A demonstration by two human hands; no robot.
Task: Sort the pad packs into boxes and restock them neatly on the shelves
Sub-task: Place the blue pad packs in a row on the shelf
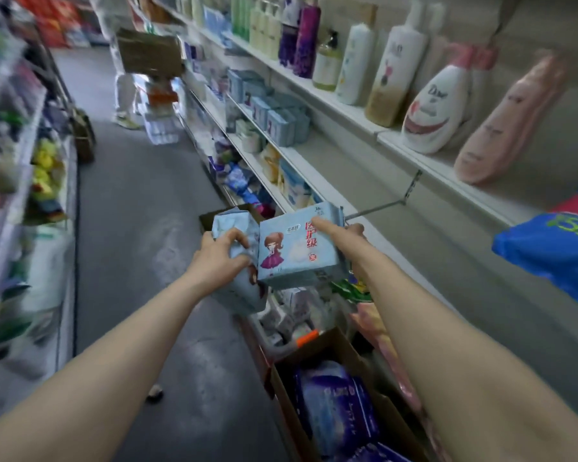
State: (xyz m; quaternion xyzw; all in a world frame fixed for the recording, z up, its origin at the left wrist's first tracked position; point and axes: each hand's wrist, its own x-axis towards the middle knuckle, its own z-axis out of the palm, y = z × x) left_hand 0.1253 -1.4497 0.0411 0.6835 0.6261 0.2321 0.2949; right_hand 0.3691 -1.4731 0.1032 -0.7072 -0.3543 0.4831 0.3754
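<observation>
The right hand (342,238) holds a light-blue pad pack (299,246) printed with a cartoon girl in a purple dress and red characters; its forefinger lies straight across the pack's top face while the rest of the hand wraps behind the far edge, mostly hidden by the pack. The left hand (222,256) grips a second blue pack (236,261) with curled fingers, this one tilted on edge and touching the left side of the first; its lower end hangs below the wrist. Both packs are held up over the aisle, just in front of the middle shelf (314,168). Beyond them the corner of an open brown box (214,215) shows on the floor, half covered by the packs. Below the right forearm stands another cardboard box (331,348) holding dark purple-blue packs (337,398), and between it and the shelving lie mixed white and pink packets. A row of matching blue packs (277,121) is stacked upright further along the middle shelf. The upper shelf carries body-wash bottles, among them a white Dove bottle (436,108) leaning beside a pink bottle (511,118). A blue bag (554,251) juts in from the right edge. Down the grey aisle floor (131,211) another person (124,81) in pale clothes carries a brown carton (149,51), all of it blurred.
</observation>
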